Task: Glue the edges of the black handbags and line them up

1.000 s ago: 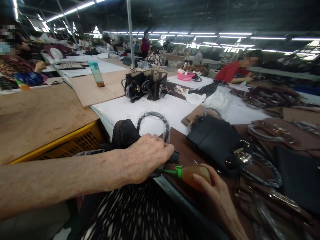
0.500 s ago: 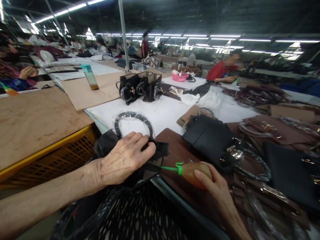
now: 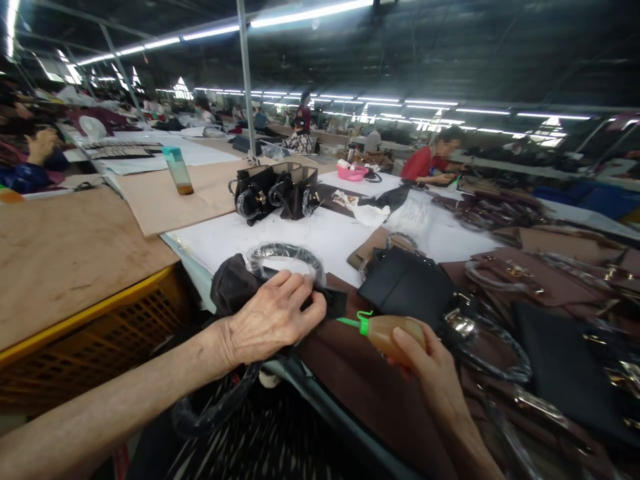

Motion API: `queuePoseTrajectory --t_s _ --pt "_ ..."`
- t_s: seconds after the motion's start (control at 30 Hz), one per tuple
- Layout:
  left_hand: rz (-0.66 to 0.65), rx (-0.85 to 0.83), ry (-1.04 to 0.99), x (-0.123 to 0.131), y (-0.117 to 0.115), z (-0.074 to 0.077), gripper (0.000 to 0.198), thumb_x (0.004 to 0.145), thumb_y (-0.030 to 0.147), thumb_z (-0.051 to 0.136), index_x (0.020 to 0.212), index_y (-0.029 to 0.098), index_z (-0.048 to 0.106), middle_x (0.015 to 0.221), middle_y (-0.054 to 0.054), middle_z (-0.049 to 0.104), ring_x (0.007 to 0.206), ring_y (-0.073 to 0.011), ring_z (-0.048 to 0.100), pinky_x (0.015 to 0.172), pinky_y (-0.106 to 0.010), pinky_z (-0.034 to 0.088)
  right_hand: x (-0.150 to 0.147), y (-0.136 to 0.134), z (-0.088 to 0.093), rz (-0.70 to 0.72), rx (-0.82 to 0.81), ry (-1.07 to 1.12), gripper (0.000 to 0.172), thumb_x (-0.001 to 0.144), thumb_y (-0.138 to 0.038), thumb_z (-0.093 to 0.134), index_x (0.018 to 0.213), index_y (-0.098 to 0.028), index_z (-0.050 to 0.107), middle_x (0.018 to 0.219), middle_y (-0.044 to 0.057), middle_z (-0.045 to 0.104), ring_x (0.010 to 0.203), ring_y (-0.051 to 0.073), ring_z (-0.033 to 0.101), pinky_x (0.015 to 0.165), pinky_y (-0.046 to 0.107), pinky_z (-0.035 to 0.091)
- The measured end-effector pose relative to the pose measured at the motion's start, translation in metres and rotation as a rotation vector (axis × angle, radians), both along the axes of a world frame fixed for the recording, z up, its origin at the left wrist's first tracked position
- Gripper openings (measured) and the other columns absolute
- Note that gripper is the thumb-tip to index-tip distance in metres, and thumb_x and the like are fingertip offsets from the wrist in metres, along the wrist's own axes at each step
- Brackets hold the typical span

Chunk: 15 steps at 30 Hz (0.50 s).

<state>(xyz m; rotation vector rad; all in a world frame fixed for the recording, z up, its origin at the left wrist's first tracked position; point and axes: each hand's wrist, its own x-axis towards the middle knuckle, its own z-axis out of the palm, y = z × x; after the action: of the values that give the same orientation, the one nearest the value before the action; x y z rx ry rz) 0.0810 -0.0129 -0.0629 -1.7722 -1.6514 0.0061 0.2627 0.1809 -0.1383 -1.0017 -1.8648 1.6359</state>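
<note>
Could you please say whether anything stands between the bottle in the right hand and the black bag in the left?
Nothing visible does: the green nozzle of the bottle points at the black bag; any contact is unclear.

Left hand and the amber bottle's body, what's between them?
In the head view, the green nozzle and the end of a black strip lie between the left hand and the bottle's body.

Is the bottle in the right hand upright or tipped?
Tipped: the bottle lies sideways in the right hand, its green nozzle pointing toward the black bag.
</note>
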Motion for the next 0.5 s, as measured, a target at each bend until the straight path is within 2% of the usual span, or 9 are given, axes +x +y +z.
queuePoseTrajectory --t_s 0.1,0.17,0.37,0.43,0.5 --pt "0.007 -0.009 -0.053 0.001 0.002 -0.018 0.018 0.085 0.009 0.042 0.096 0.009 0.056 0.091 -0.015 0.059 0.083 -0.0241 0.054 0.071 -0.037 0.046 -0.009 0.0 -0.007 0.027 0.007 -0.003 0.043 0.074 -0.049 0.062 0.101 -0.017 0.053 0.072 0.002 0.063 0.055 0.019 0.058 0.04 0.024 0.04" --pt "0.03 -0.003 -0.077 0.002 0.001 -0.023 0.017 0.085 0.009 0.042 0.096 0.009 0.056 0.093 -0.016 0.059 0.083 -0.0237 0.053 0.072 -0.038 0.046 -0.015 0.0 -0.013 0.034 0.022 -0.012 0.043 0.075 -0.049 0.061 0.103 -0.018 0.053 0.072 0.001 0.062 0.055 0.018 0.057 0.041 0.024 0.04" --pt "0.02 -0.005 -0.172 -0.004 0.0 -0.021 0.021 0.087 0.01 0.036 0.098 0.009 0.055 0.092 -0.015 0.058 0.085 -0.0245 0.052 0.072 -0.039 0.045 -0.012 0.005 -0.021 0.02 0.087 -0.09 0.046 0.075 -0.052 0.061 0.107 -0.02 0.052 0.08 0.001 0.062 0.061 0.02 0.058 0.045 0.027 0.043" --pt "0.029 0.0 -0.172 -0.005 0.003 -0.021 0.021 0.087 0.011 0.037 0.098 0.009 0.054 0.094 -0.016 0.057 0.087 -0.0245 0.051 0.074 -0.04 0.044 -0.013 0.003 -0.021 0.004 0.126 -0.102 0.048 0.075 -0.05 0.063 0.11 -0.019 0.052 0.085 0.003 0.062 0.068 0.022 0.06 0.053 0.03 0.047" --pt "0.052 0.008 -0.144 0.001 0.002 -0.02 0.02 0.086 0.013 0.039 0.099 0.01 0.054 0.092 -0.014 0.057 0.083 -0.0225 0.051 0.072 -0.038 0.044 -0.03 -0.007 -0.024 -0.036 0.208 -0.109 0.042 0.08 -0.047 0.06 0.111 -0.019 0.053 0.094 0.006 0.061 0.078 0.022 0.059 0.063 0.033 0.05"
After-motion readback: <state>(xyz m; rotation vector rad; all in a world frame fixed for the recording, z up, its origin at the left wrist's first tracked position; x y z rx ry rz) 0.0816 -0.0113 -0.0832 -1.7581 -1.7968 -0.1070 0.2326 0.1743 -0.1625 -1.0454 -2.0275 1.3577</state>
